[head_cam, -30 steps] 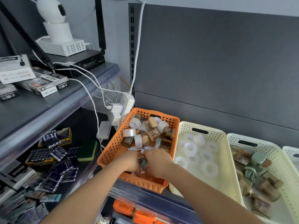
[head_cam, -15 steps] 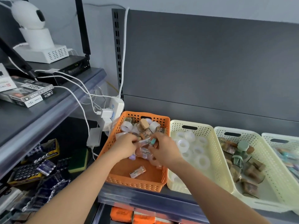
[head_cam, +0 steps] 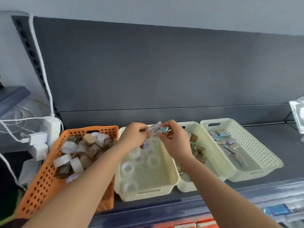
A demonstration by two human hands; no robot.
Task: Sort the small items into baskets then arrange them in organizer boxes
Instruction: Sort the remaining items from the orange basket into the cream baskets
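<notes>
Fingers [head_cam: 167, 127] of our right hand [head_cam: 174, 142] and left hand [head_cam: 133, 137] pinch small packets [head_cam: 155, 129] (several, blurred) above the cream basket [head_cam: 166, 190] of tape rolls, beside the orange basket [head_cam: 41, 183].

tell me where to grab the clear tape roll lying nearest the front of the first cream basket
Take the clear tape roll from straight above, one finger in its open centre hole and thumb on the outer rim. It seems to lie flat on the floor of the cream perforated plastic basket, near the front-left corner, so the walls probably block a sideways approach.
</notes>
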